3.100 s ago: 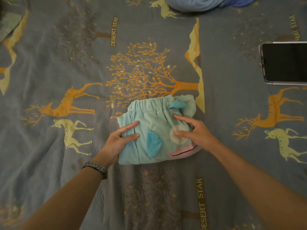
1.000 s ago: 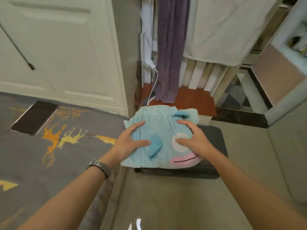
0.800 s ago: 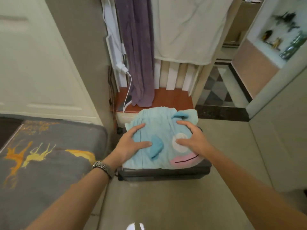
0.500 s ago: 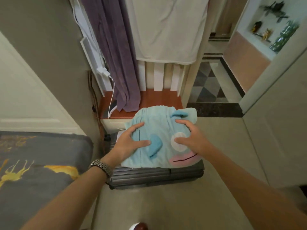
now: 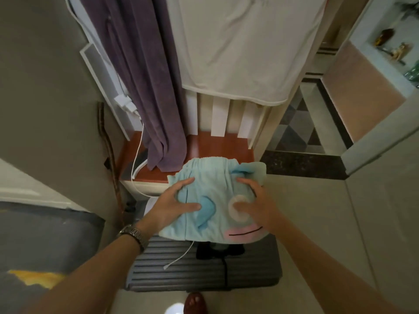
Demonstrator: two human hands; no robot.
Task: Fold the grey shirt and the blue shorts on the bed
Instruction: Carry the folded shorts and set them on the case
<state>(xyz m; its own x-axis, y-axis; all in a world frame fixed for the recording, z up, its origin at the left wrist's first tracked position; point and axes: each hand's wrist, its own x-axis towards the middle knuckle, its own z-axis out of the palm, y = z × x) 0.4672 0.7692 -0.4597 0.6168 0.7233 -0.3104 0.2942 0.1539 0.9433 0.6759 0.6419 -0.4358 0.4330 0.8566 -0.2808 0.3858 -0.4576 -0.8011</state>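
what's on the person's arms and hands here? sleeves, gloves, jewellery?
Both forearms are bare: no sleeves reach into view and there are no gloves. The left hand has a silver metal link-band wristwatch at its wrist. The right hand and its wrist carry nothing. No rings are visible on either hand.

Readable text: none in this view.
Blue shorts (image 5: 213, 200): no words or numbers; only a cartoon face, with a round pale eye and a pink mouth crossed by a black line.
Bed cover (image 5: 45, 241): a yellow patch of print at its edge, no lettering visible.
Wristwatch (image 5: 132, 234): the dial is turned away, so nothing can be read.
Shelf ornaments (image 5: 394, 46): too small and blurred for any label.
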